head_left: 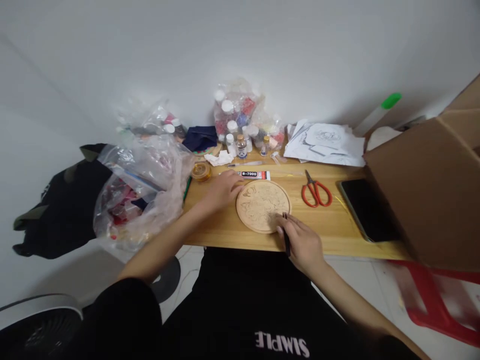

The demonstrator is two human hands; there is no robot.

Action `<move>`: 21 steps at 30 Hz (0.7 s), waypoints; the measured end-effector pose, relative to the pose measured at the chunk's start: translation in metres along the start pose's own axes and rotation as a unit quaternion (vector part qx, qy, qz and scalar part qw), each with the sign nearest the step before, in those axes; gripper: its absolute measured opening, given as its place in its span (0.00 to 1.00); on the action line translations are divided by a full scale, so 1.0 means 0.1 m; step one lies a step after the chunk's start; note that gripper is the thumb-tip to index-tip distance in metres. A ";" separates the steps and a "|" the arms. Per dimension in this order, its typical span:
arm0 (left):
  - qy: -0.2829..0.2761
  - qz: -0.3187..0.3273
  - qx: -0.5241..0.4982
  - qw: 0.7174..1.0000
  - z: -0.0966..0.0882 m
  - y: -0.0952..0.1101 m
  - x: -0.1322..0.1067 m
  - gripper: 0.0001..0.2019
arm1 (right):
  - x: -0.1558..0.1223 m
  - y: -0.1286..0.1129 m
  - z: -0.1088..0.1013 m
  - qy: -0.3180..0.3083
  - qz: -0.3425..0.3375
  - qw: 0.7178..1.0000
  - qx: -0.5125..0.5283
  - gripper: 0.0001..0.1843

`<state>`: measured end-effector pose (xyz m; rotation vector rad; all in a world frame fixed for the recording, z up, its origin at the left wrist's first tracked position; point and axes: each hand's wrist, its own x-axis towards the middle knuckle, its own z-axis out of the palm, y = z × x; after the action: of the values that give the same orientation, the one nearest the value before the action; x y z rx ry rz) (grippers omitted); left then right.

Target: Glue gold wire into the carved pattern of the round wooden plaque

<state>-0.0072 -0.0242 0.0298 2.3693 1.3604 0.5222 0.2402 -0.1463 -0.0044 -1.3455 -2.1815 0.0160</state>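
Observation:
A round wooden disc [263, 206] with a raised rim and dark line drawings lies flat near the table's front edge. My left hand [224, 190] rests at its left side, fingers stretched out and slightly apart. Those fingertips reach the disc's rim and cover the left end of a B-7000 glue tube [255, 175]. At the disc's lower right, my right hand [304, 243] is closed around a slim black tool [287, 242]. Its kind is hard to make out, and the fingers hide part of it. Red-handled scissors [317, 194] lie to the right of the disc.
Small bottles [241, 146] and bagged supplies [236, 107] stand along the wall. Drawn paper sheets [326, 142] lie back right. A phone [369, 210] and a cardboard box [423, 190] occupy the right end. Amber tape [201, 171] and a plastic bag [146, 190] are at left.

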 end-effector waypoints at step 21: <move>0.055 -0.194 -0.245 0.948 0.16 0.10 0.24 0.07 | 0.70 0.82 -0.30 -0.211 0.008 0.977 -0.027 0.20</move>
<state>0.0185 -0.0101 0.0239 1.6505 1.4869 0.7760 0.2982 -0.0562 0.0283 -1.4989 -2.5334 0.2749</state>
